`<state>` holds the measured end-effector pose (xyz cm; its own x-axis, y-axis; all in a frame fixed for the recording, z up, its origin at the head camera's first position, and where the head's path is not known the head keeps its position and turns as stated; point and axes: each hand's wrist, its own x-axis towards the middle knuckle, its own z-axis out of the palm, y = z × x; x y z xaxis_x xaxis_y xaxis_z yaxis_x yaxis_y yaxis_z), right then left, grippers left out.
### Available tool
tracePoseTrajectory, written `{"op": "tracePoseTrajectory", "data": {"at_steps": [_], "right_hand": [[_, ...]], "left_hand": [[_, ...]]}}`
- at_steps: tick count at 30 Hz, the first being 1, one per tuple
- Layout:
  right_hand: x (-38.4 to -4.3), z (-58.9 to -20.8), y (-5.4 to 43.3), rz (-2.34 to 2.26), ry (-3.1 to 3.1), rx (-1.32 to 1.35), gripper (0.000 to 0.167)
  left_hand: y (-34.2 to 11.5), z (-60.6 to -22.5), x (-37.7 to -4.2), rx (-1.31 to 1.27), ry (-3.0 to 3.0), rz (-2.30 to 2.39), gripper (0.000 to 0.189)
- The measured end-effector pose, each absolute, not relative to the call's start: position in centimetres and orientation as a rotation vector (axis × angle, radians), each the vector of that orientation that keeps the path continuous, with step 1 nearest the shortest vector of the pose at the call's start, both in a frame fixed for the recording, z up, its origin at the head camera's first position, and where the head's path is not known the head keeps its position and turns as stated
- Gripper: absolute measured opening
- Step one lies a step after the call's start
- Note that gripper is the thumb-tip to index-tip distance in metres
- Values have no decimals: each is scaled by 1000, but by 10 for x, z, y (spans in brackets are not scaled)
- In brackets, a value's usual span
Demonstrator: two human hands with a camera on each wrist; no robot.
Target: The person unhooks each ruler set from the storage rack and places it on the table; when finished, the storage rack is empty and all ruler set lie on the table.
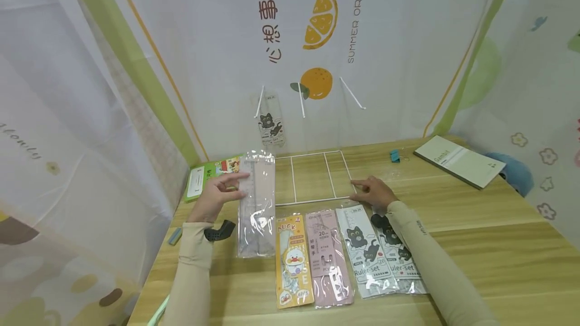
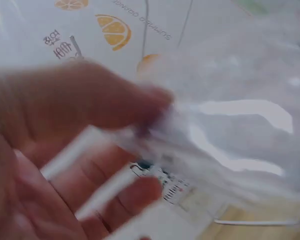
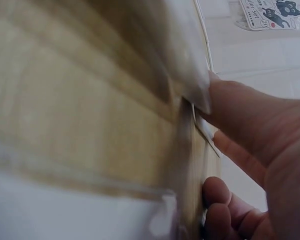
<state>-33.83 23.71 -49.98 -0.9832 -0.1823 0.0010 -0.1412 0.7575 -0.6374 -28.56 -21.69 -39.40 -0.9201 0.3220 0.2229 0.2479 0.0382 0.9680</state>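
Observation:
My left hand point(image 1: 219, 195) pinches the edge of a clear plastic ruler pack point(image 1: 265, 190) between thumb and fingers. Glare covers much of that pack in the left wrist view, where the thumb point(image 2: 135, 102) presses on its edge. My right hand point(image 1: 373, 192) grips the right side of a white wire rack point(image 1: 333, 177), near its front corner. Prongs point(image 1: 302, 102) stick out from the rack's upper part; on the left one hangs a ruler-set pack point(image 1: 271, 127) with black cats.
Before the rack lie an orange duck pack point(image 1: 294, 265), a pink pack point(image 1: 328, 255) and two cat ruler sets point(image 1: 367, 250), one partly under my right forearm. A green book point(image 1: 196, 185) sits at left, a notebook point(image 1: 457, 160) and teal binder clip point(image 1: 395, 156) at right.

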Motion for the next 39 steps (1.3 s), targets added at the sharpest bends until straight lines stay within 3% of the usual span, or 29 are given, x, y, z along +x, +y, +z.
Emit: {"op": "tracePoseTrajectory", "data": {"at_steps": [10, 17, 27, 39], "right_hand": [[-341, -502, 243, -1041, 2905, -268, 70], [-340, -503, 243, -1046, 2892, -267, 69], [-339, -501, 239, -1023, 2908, -288, 68], [-339, -502, 238, -1012, 2912, -291, 68]], "left_hand": [[-233, -454, -258, 220, 2222, 1640, 53], [-227, -468, -248, 73, 2262, 1554, 51], [-221, -471, -244, 66, 2534, 1351, 39], [-222, -462, -251, 184, 2672, 1194, 40]]}}
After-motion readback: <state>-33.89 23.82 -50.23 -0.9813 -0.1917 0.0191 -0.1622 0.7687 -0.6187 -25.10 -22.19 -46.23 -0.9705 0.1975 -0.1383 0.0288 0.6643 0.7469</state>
